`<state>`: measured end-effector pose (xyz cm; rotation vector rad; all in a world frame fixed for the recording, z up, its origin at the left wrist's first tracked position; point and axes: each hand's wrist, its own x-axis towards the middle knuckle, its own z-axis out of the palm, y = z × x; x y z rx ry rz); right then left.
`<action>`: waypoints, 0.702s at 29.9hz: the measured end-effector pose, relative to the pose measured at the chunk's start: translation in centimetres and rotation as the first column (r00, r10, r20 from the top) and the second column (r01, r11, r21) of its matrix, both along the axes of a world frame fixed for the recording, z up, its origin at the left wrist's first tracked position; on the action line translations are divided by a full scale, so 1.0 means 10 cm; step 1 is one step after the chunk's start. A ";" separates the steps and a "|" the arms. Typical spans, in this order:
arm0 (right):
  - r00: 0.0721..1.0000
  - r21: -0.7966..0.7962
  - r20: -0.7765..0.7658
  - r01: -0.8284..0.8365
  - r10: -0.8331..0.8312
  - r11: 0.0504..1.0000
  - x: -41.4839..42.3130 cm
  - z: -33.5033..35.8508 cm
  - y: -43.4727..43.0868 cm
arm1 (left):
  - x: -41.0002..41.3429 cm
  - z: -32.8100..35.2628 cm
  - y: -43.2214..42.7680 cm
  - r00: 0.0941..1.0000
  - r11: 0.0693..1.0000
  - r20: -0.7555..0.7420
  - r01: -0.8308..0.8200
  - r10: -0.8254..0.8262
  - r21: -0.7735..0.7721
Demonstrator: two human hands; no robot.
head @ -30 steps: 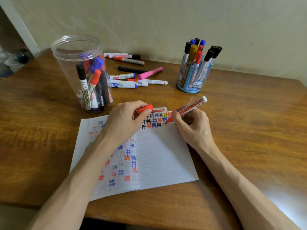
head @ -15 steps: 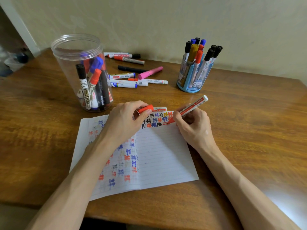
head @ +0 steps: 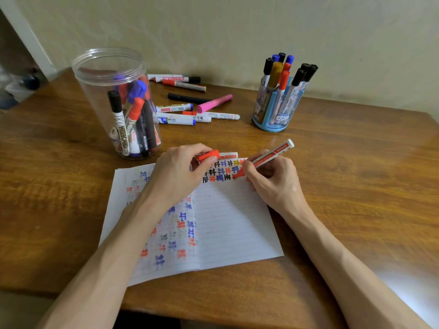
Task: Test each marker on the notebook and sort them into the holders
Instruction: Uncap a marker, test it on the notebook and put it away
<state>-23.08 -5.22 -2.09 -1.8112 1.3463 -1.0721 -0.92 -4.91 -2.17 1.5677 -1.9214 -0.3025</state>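
Jar [head: 95, 103], far left: clear, open-topped, with a batch of sorted markers inside.

Left hand [head: 177, 172]: rests on the notebook [head: 225, 222] and pins its far edge. Thumb and fingers pinch a red cap [head: 208, 155]. A short white barrel end shows just right of the cap; cannot tell whether the two are joined. No shift against the two earlier views.

Loose markers [head: 185, 115]: about eight lie on the worktop [head: 356, 186] beyond the notebook, between jar and holder. Judged untested.

Right hand [head: 273, 184]: fingers closed in a writing grip on the red marker [head: 268, 157], uncapped. Tip is on the paper at the right end of the far row of test marks.

Change over the last second: the tip has moved slightly near and left, and the barrel angle is about the same. Nothing else on the worktop has moved. Reads as a stroke in progress on the newest red mark.

Meaning: this marker is mid-test and appears to leave red ink. Capping and sorting not yet done.

Holder [head: 273, 122], far right: blue, already holds a dozen or so upright pens.
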 end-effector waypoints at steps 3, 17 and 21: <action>0.999 0.015 0.042 0.032 -0.032 0.999 -0.01 -0.01 -0.01 | 0.00 0.00 0.00 1.000 1.000 0.005 0.004 -0.004 0.004; 1.000 0.010 0.001 0.024 -0.024 1.000 -0.02 -0.02 -0.01 | -0.01 0.00 -0.01 1.000 1.000 0.009 0.008 -0.008 0.010; 0.999 0.025 -0.014 0.040 -0.040 0.999 -0.02 -0.03 -0.03 | -0.01 0.01 0.00 1.000 1.000 0.008 0.006 -0.006 0.015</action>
